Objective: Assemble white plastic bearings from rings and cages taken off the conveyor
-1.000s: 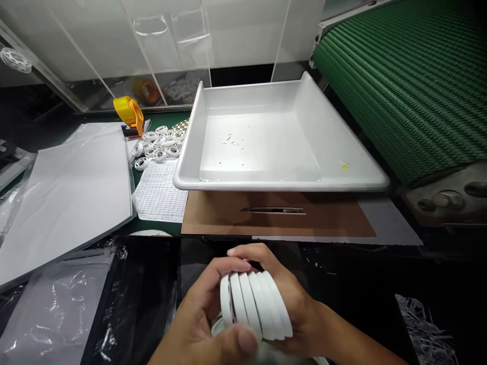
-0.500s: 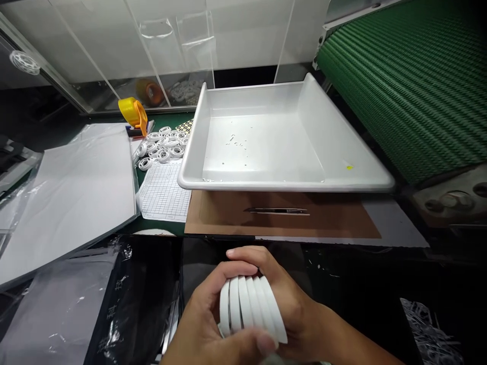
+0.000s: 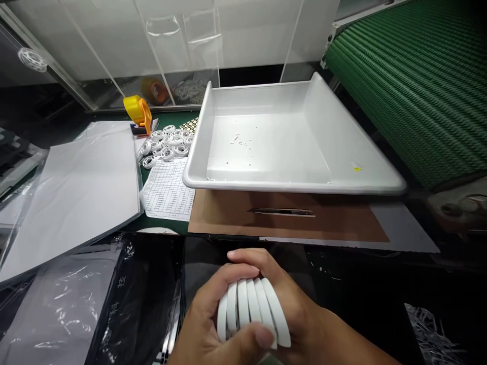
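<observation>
Head view: the fingers (image 3: 239, 274) of the left hand (image 3: 207, 317) are gripping, part-closed, a row of white discs (image 3: 251, 306), its thumb (image 3: 254, 338) lying across their near edges, while the right hand (image 3: 294, 299) is cupping the row's right side. The discs are sitting before the table's (image 3: 157, 225) near edge, with tweezers (image 3: 266, 211) lying on brown board (image 3: 216, 215) and a white tray (image 3: 292, 187) standing beyond; fanned gaps are suggesting that uneven pressure could let one slip.

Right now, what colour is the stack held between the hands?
The stack is white, seen in the head view.
</observation>
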`<state>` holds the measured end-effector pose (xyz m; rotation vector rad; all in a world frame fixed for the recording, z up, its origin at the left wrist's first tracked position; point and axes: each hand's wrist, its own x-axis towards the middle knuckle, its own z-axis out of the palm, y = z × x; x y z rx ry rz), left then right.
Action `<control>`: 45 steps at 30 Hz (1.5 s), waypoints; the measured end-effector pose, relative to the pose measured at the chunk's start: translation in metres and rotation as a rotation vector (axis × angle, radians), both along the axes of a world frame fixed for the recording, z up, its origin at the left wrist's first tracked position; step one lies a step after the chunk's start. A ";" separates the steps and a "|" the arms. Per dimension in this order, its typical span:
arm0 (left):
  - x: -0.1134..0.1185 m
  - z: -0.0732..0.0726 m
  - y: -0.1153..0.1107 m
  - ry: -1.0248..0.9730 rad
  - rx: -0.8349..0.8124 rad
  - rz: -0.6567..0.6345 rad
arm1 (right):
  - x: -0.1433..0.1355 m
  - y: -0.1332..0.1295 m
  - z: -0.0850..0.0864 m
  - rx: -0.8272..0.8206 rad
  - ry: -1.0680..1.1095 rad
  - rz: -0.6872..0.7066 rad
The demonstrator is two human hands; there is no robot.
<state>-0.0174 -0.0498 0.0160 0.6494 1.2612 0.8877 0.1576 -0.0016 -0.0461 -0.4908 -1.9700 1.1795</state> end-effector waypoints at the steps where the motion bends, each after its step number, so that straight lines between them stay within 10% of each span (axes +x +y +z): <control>1: 0.001 0.000 -0.001 0.033 0.014 0.007 | -0.002 0.000 0.000 -0.028 0.000 0.000; 16: 0.003 -0.019 -0.002 -0.381 0.021 -0.002 | 0.000 -0.019 -0.015 -0.078 -0.086 -0.249; 24: -0.010 -0.042 -0.017 -0.335 -0.087 0.032 | -0.008 -0.010 -0.017 0.027 -0.122 -0.076; 45: -0.004 -0.017 -0.015 -0.138 -0.078 0.020 | -0.016 -0.011 -0.024 -0.163 0.049 -0.024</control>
